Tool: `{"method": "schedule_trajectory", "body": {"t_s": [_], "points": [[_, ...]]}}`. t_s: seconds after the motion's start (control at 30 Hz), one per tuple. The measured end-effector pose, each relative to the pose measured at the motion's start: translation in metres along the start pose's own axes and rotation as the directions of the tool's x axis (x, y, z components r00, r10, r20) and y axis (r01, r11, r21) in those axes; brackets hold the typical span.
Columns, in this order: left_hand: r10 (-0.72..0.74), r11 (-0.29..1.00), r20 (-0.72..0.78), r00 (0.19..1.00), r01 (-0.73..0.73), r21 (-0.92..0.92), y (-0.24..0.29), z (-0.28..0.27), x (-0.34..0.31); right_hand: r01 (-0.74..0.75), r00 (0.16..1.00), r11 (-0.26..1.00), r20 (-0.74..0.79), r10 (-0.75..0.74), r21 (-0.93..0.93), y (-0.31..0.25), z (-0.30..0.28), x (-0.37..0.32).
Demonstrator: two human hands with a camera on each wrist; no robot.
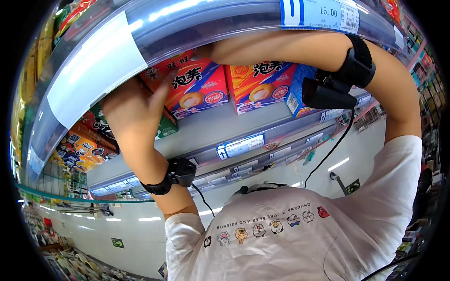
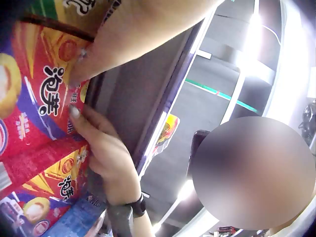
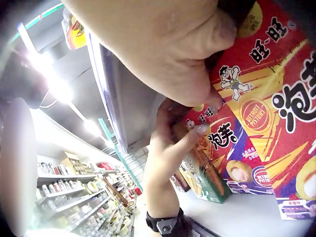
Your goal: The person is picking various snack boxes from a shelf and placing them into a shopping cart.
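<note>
Two red, purple and yellow cream puff boxes stand side by side on the shelf in the head view. My left hand (image 1: 132,105) grips the upper left corner of the left cream puff box (image 1: 202,89), thumb across its front. In the right wrist view the left hand (image 3: 164,145) curls over the top edge. At that box's top, partly hidden by the price strip, my right hand (image 1: 220,52) holds the edge. The left wrist view has the right hand (image 2: 101,140) with its thumb tip on the printed front. Most fingers are hidden behind.
Right of it stands the other cream puff box (image 1: 258,91), then a blue box (image 1: 295,93). A green box (image 1: 167,125) and orange boxes (image 1: 86,147) stand left. A clear price strip (image 1: 187,28) crosses just above my hands. Lower shelf edges with price tags (image 1: 241,146) lie nearer my body.
</note>
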State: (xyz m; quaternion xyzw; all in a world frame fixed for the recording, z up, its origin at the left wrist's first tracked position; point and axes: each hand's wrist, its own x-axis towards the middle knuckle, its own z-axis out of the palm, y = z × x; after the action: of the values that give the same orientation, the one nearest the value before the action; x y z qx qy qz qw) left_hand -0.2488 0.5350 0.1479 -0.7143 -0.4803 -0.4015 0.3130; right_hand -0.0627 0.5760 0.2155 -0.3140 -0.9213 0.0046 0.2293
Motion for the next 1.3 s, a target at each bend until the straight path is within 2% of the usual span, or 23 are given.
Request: {"method": "schedule_trajectory", "body": {"t_s": [0.13,0.23,0.43,0.53,0.67,0.77,0.83,0.9,1.0,1.1,1.2,1.3], "points": [[-0.121,0.991,0.069,0.99,0.124,-0.047,0.002,-0.002,0.0,0.004,1.0,1.0,-0.011,-0.004,-0.004,0.001,0.0,0.003],[-0.158,0.986,0.104,0.982,0.163,-0.041,0.0,-0.001,-0.001,0.004,1.0,1.0,-0.017,-0.004,-0.005,0.0,0.002,0.002],[-0.056,0.998,0.037,0.998,0.056,-0.001,-0.002,0.0,-0.002,-0.002,1.0,1.0,-0.005,0.002,-0.007,0.0,-0.002,-0.006],[-0.052,0.999,0.018,0.998,0.052,0.006,-0.001,0.0,0.0,-0.003,1.0,1.0,-0.008,0.003,-0.007,-0.001,-0.003,-0.007],[0.071,0.995,-0.063,0.995,-0.067,0.07,-0.005,0.004,0.001,0.004,1.0,1.0,-0.023,-0.005,-0.01,-0.002,-0.001,-0.008],[0.186,0.979,-0.178,0.966,-0.166,0.122,-0.008,0.008,0.003,0.012,0.999,1.0,-0.043,-0.013,-0.011,-0.002,0.001,-0.005],[0.082,0.996,-0.045,0.996,-0.08,0.041,-0.005,0.004,0.0,0.02,0.998,1.0,-0.055,-0.021,-0.008,-0.002,0.003,-0.003],[0.083,0.995,-0.035,0.996,-0.081,0.059,-0.01,0.004,-0.001,0.027,0.997,1.0,-0.069,-0.028,-0.009,-0.002,0.005,-0.001],[-0.01,0.999,-0.018,1.0,0.011,0.045,-0.005,0.003,-0.002,0.038,0.995,0.999,-0.09,-0.039,-0.012,-0.003,0.008,0.005],[0.034,0.999,-0.101,0.994,-0.03,0.044,-0.006,0.005,-0.002,0.045,0.993,0.999,-0.11,-0.046,-0.011,-0.002,0.011,0.01],[0.07,0.993,-0.033,0.997,-0.067,0.098,-0.008,0.002,-0.002,0.05,0.991,0.999,-0.125,-0.051,-0.016,-0.001,0.015,0.015],[0.055,0.992,-0.029,0.998,-0.051,0.115,-0.009,0.002,-0.003,0.046,0.99,0.999,-0.134,-0.047,-0.016,0.002,0.015,0.017]]}}
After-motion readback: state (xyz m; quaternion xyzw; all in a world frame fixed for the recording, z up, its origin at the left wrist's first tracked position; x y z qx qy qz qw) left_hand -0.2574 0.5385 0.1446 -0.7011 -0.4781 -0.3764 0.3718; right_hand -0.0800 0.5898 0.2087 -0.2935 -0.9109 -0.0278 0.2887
